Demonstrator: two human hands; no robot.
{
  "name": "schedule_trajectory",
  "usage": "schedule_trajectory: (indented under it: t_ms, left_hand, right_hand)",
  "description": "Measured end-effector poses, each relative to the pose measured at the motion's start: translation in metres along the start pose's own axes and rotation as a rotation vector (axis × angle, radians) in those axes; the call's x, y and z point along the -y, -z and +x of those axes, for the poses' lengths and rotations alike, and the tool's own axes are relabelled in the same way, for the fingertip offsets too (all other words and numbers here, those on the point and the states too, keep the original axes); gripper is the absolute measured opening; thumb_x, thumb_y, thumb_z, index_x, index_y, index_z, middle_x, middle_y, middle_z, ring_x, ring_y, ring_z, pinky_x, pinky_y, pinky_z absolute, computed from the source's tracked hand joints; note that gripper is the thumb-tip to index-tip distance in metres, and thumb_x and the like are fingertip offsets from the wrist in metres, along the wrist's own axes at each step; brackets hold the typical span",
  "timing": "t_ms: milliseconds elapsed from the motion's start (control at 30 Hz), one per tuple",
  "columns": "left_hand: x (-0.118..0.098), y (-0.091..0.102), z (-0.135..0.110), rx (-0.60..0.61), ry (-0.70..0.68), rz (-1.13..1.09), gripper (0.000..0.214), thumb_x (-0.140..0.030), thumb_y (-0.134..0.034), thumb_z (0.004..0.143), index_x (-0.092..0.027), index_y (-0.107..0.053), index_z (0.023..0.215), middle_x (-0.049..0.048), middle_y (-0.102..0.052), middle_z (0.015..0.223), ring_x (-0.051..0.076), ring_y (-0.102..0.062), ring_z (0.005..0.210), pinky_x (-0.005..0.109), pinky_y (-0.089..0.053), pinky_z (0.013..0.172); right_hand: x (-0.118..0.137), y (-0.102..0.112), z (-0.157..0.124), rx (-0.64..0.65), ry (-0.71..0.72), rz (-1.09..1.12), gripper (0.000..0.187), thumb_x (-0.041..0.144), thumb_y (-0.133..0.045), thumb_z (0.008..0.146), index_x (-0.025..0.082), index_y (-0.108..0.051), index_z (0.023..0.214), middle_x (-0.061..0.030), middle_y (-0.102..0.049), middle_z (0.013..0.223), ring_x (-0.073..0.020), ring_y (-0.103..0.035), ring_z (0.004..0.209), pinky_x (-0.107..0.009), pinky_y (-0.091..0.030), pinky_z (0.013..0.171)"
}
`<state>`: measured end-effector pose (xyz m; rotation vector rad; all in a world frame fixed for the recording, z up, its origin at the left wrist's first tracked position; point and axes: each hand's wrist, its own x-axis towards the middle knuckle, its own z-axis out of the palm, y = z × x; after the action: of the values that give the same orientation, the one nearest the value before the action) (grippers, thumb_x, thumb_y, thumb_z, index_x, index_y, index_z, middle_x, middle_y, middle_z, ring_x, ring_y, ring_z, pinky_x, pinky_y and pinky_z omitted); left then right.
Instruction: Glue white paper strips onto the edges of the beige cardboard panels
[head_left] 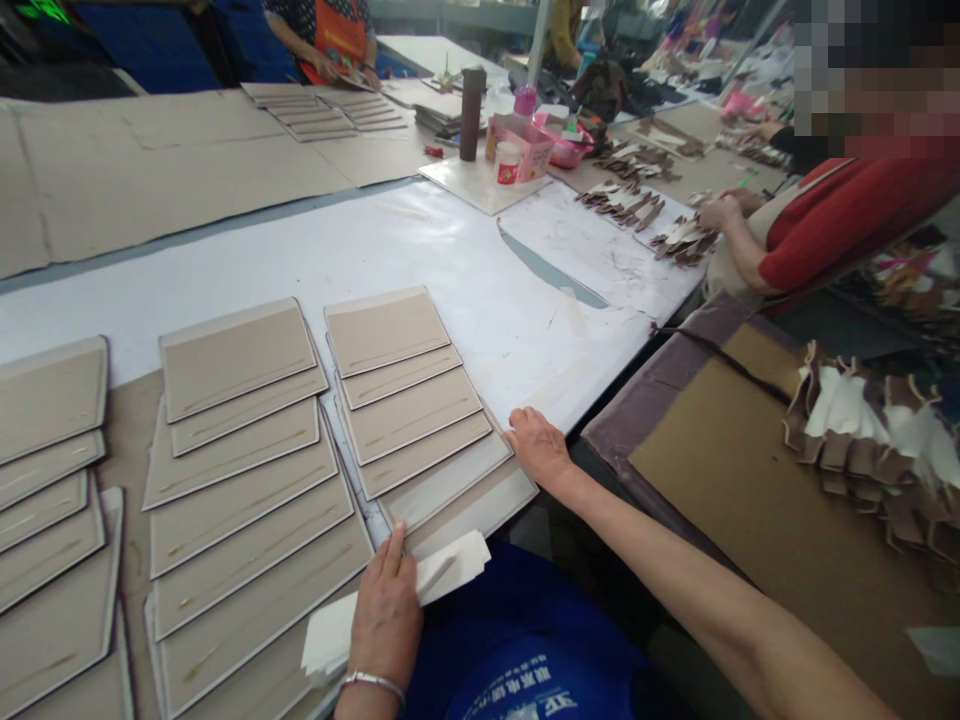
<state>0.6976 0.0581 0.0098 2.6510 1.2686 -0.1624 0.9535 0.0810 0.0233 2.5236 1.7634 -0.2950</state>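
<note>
Two columns of flat beige panels with dark edges lie overlapped in front of me; several of them bear a brownish streak. At the near end of the right column is a panel with a whitish top [446, 482]. My right hand [538, 450] has its fingers curled at that panel's right corner. My left hand [386, 605], with a silver bangle at the wrist, is closed over a bundle of white strips [330, 635] that sticks out on both sides. Its fingertips touch the panel's near left corner. The palm and thumb are mostly hidden.
Another column of panels [52, 400] lies at the left. Across the white tabletop [360, 235] stand a brown flask [471, 115], a paper cup [508, 163] and a pink basket [562, 140]. A co-worker in red sleeves [825, 235] handles brown pieces. Brown-and-white pieces [862, 430] lie right.
</note>
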Motion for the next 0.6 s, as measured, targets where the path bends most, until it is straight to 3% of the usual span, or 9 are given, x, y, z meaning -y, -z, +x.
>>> schedule_trajectory:
  t_ms: [100, 200, 300, 367, 433, 533, 600]
  left_hand:
    - [-0.001, 0.002, 0.0, 0.0, 0.013, -0.018, 0.039, 0.011, -0.033, 0.067, -0.009, -0.065, 0.076, 0.0183, -0.053, 0.124, 0.025, -0.053, 0.111, 0.035, -0.042, 0.095]
    - [0.0, 0.0, 0.0, -0.01, 0.027, -0.057, 0.041, 0.012, -0.032, 0.066, -0.009, -0.065, 0.077, 0.0171, -0.054, 0.124, 0.024, -0.054, 0.11, 0.034, -0.043, 0.095]
    - [0.004, -0.003, 0.0, -0.027, 0.039, -0.15, 0.041, 0.012, -0.033, 0.063, -0.009, -0.065, 0.077, 0.0175, -0.054, 0.123, 0.025, -0.052, 0.112, 0.035, -0.041, 0.096]
    - [0.008, -0.001, 0.001, -0.05, 0.067, -0.286, 0.039, 0.01, -0.035, 0.063, -0.011, -0.065, 0.076, 0.0163, -0.059, 0.117, 0.024, -0.052, 0.112, 0.036, -0.04, 0.097]
    - [0.011, 0.008, 0.001, -0.099, 0.195, -0.489, 0.032, 0.002, -0.04, 0.068, -0.014, -0.065, 0.081, 0.013, -0.066, 0.104, 0.025, -0.056, 0.106, 0.039, -0.043, 0.093]
    - [0.007, 0.031, -0.004, -0.069, 0.506, -0.961, 0.02, -0.024, -0.048, 0.077, -0.017, -0.066, 0.082, 0.0099, -0.069, 0.08, 0.025, -0.064, 0.08, 0.037, -0.051, 0.074]
    - [-0.001, 0.045, -0.01, 0.044, 0.582, -1.361, 0.03, -0.041, -0.053, 0.075, -0.014, -0.066, 0.073, 0.0105, -0.068, 0.07, 0.022, -0.063, 0.066, 0.032, -0.051, 0.065]
  right_hand:
    - [-0.004, -0.012, -0.023, -0.113, 0.248, 0.026, 0.03, 0.026, -0.045, 0.088, 0.013, -0.052, 0.114, -0.0139, -0.056, 0.115, -0.0238, -0.048, 0.109, -0.035, -0.04, 0.091]
    - [-0.004, -0.032, -0.04, -0.1, 0.525, 0.075, 0.04, 0.028, -0.044, 0.088, 0.01, -0.046, 0.124, -0.0135, -0.046, 0.131, -0.0238, -0.037, 0.124, -0.039, -0.03, 0.104]
    - [-0.005, -0.042, -0.045, -0.102, 0.413, 0.124, 0.039, 0.024, -0.04, 0.088, 0.007, -0.049, 0.123, -0.0167, -0.047, 0.13, -0.024, -0.039, 0.123, -0.042, -0.031, 0.104]
    - [-0.005, -0.037, -0.046, -0.149, 0.267, 0.201, 0.037, 0.021, -0.038, 0.088, 0.007, -0.052, 0.119, -0.0188, -0.051, 0.126, -0.0247, -0.043, 0.12, -0.043, -0.033, 0.102]
    - [-0.001, -0.025, -0.05, -0.159, 0.185, 0.362, 0.034, 0.021, -0.038, 0.087, 0.009, -0.056, 0.113, -0.0175, -0.056, 0.118, -0.0244, -0.047, 0.115, -0.043, -0.035, 0.1]
    - [0.019, -0.003, -0.062, 0.049, 0.149, 0.765, 0.027, 0.028, -0.042, 0.086, 0.016, -0.059, 0.104, -0.01, -0.064, 0.103, -0.0198, -0.057, 0.098, -0.036, -0.045, 0.088]
    - [0.039, 0.009, -0.074, 0.247, 0.148, 1.026, 0.026, 0.035, -0.047, 0.084, 0.018, -0.059, 0.1, -0.0063, -0.065, 0.096, -0.017, -0.059, 0.089, -0.031, -0.047, 0.08]
